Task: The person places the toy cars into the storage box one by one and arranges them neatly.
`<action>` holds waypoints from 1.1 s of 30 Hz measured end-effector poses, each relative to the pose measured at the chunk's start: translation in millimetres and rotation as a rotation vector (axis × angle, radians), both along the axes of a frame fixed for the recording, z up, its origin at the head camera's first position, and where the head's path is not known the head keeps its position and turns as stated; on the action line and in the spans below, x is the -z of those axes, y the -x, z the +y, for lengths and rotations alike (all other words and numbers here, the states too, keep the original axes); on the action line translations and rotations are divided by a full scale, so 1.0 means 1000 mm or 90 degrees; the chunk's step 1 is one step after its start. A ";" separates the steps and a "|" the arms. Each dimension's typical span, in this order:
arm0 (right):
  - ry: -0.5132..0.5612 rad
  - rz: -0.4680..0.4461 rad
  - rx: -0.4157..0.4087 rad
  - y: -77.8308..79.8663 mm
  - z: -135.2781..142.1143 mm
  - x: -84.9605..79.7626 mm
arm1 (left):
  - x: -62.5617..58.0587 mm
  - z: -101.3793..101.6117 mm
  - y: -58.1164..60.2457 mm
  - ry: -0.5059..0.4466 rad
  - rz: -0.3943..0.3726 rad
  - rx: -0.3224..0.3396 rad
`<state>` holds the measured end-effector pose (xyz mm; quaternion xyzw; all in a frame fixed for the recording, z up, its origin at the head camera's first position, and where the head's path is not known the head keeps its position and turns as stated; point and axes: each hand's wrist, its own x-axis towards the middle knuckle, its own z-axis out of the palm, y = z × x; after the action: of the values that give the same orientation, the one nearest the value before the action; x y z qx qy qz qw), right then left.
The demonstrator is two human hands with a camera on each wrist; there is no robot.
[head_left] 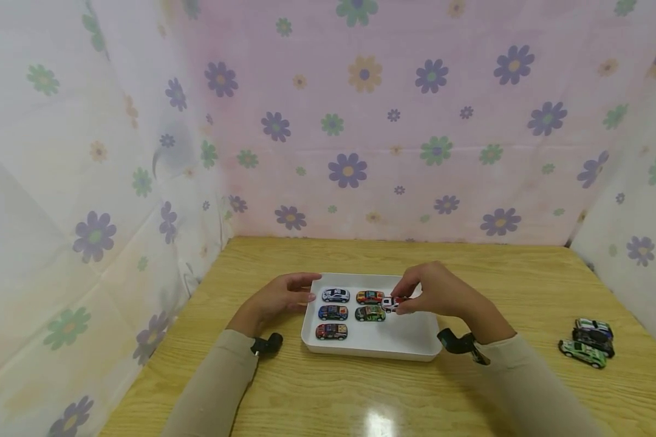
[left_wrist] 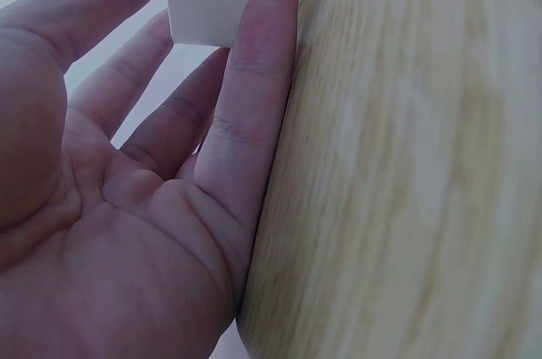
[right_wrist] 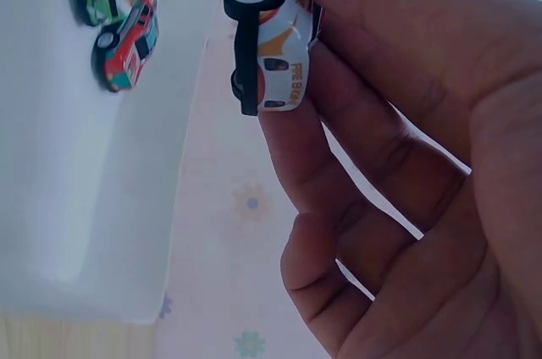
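A white shallow tray holds two columns of small toy cars. In its left column are a white and black car, a blue car and a red car. Right of these stand a red and yellow car and a green car. My right hand pinches a white toy car with orange and red markings between thumb and fingers, over the tray. My left hand rests at the tray's left side, its fairly straight fingers touching the outer wall.
Several more toy cars lie bunched on the wooden table at the far right, a green one in front. Flowered cloth closes off the back and both sides. Each wrist wears a small black camera.
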<state>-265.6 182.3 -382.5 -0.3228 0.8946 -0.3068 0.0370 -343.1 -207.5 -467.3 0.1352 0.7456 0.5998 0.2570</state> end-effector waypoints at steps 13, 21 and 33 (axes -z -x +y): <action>0.028 -0.019 -0.024 0.000 -0.024 0.017 | 0.000 0.002 0.000 -0.002 0.000 0.007; 0.009 -0.032 -0.020 0.000 -0.033 0.024 | -0.001 -0.001 0.002 -0.003 -0.003 0.006; 0.005 -0.048 0.004 -0.006 -0.045 0.027 | -0.001 -0.001 0.002 0.005 -0.016 0.003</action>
<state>-259.2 137.7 -409.3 -0.3085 0.8923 -0.3224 0.0690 -345.0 -208.6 -465.9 0.1281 0.7444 0.5980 0.2681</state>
